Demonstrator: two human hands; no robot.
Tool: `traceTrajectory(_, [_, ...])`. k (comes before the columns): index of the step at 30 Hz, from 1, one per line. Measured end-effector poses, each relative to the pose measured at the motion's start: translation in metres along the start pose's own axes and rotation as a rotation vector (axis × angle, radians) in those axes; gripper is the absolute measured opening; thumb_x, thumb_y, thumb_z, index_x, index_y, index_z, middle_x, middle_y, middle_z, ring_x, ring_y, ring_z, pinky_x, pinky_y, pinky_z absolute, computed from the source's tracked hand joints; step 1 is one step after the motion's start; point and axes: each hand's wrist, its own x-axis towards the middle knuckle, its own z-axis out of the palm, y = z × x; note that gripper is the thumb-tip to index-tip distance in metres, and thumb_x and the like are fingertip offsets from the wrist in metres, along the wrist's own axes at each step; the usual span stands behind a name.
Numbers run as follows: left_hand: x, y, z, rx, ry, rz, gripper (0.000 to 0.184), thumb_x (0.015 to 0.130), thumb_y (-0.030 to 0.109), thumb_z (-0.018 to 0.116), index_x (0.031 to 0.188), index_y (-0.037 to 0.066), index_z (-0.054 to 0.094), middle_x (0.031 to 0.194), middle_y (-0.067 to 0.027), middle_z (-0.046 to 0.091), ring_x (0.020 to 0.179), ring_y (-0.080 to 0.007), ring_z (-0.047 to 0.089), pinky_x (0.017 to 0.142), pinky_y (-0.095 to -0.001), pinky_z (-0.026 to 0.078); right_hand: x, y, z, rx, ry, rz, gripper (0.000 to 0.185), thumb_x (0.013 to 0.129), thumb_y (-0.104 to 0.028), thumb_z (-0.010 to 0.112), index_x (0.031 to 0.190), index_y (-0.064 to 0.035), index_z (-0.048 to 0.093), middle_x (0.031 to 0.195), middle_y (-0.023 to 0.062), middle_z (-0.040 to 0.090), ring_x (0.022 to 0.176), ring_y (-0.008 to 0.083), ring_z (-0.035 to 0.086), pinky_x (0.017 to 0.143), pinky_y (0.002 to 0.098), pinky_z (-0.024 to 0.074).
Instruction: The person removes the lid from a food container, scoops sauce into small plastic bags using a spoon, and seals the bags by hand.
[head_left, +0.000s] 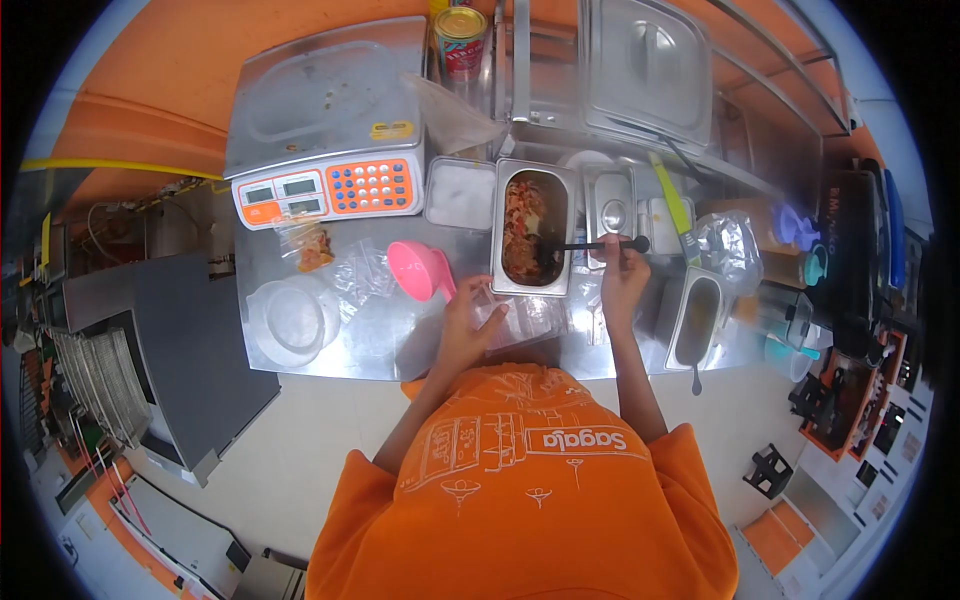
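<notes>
A deep steel pan (pixel 569 205) holds chopped reddish food (pixel 522 225). My right hand (pixel 624 285) grips the handle of a black spoon (pixel 590 246), whose other end reaches into the food. At the pan's near left corner is my left hand (pixel 466 325), thumb and fingers apart, by a clear plastic bag (pixel 525 318) lying in front of the pan. Whether its fingertips pinch the bag or the pan is too small to tell. Just left of that hand sits a pink scoop (pixel 417 268).
A scale (pixel 325 185) stands at the back left, with a bag of food (pixel 314 248) and a round clear container (pixel 293 320) before it. Right of the pan are a lidded steel container (pixel 612 205), a green-handled tool (pixel 672 200) and a narrow steel tray (pixel 697 320).
</notes>
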Motion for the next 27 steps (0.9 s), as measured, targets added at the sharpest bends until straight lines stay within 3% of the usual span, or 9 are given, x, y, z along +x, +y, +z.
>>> traceTrajectory(4, [0.003, -0.005, -0.003, 0.036, 0.007, 0.091, 0.037, 0.076, -0.002, 0.06, 0.109, 0.001, 0.044, 0.092, -0.0071, 0.054, 0.091, -0.0162, 0.055, 0.082, -0.0299, 0.042, -0.005, 0.002, 0.004, 0.091, 0.009, 0.026, 0.025, 0.089, -0.02, 0.054, 0.081, 0.0025, 0.062, 0.064, 0.0044, 0.06, 0.057, 0.0092, 0.055, 0.053, 0.0219, 0.0402])
traceTrajectory(10, [0.002, -0.004, -0.005, 0.027, 0.022, 0.064, 0.038, 0.075, 0.007, 0.065, 0.107, -0.001, 0.048, 0.093, -0.0136, 0.057, 0.089, -0.0213, 0.057, 0.084, -0.0333, 0.043, -0.007, 0.015, -0.001, 0.296, 0.023, 0.13, 0.027, 0.089, -0.021, 0.054, 0.081, 0.0036, 0.06, 0.071, 0.0071, 0.06, 0.064, 0.0134, 0.06, 0.063, 0.0241, 0.0461])
traceTrajectory(17, [0.01, 0.017, -0.016, 0.336, 0.142, 0.207, 0.042, 0.072, 0.007, 0.067, 0.108, 0.0, 0.047, 0.096, -0.0169, 0.056, 0.09, -0.0314, 0.056, 0.081, -0.0367, 0.044, -0.011, 0.022, -0.006, 0.489, 0.134, 0.2, 0.029, 0.089, -0.02, 0.054, 0.073, 0.003, 0.054, 0.082, 0.0095, 0.059, 0.065, 0.0161, 0.06, 0.069, 0.0281, 0.0494])
traceTrajectory(19, [0.02, 0.022, -0.017, 0.373, 0.147, 0.314, 0.041, 0.071, 0.006, 0.067, 0.106, 0.0, 0.047, 0.096, -0.0165, 0.056, 0.088, -0.0334, 0.055, 0.078, -0.038, 0.044, -0.011, 0.022, -0.008, 0.553, 0.161, 0.222, 0.028, 0.089, -0.019, 0.054, 0.071, 0.0021, 0.054, 0.084, 0.01, 0.058, 0.065, 0.0167, 0.06, 0.069, 0.0298, 0.0503])
traceTrajectory(22, [0.044, 0.039, -0.017, 0.582, 0.11, 0.366, 0.043, 0.068, 0.003, 0.067, 0.105, 0.002, 0.046, 0.086, -0.0146, 0.054, 0.081, -0.0294, 0.056, 0.071, -0.0355, 0.044, -0.01, 0.021, -0.016, 0.686, 0.205, 0.244, 0.026, 0.088, -0.017, 0.055, 0.07, 0.0016, 0.053, 0.085, 0.0104, 0.058, 0.065, 0.0173, 0.059, 0.068, 0.0309, 0.0512])
traceTrajectory(27, [0.07, 0.051, -0.011, 0.692, 0.029, 0.492, 0.043, 0.065, 0.001, 0.068, 0.102, 0.003, 0.047, 0.083, -0.0127, 0.054, 0.078, -0.0312, 0.055, 0.069, -0.0374, 0.044, -0.005, 0.012, -0.025, 0.821, 0.26, 0.254, 0.024, 0.087, -0.013, 0.056, 0.068, 0.0009, 0.052, 0.084, 0.0105, 0.057, 0.065, 0.0177, 0.058, 0.065, 0.0303, 0.052])
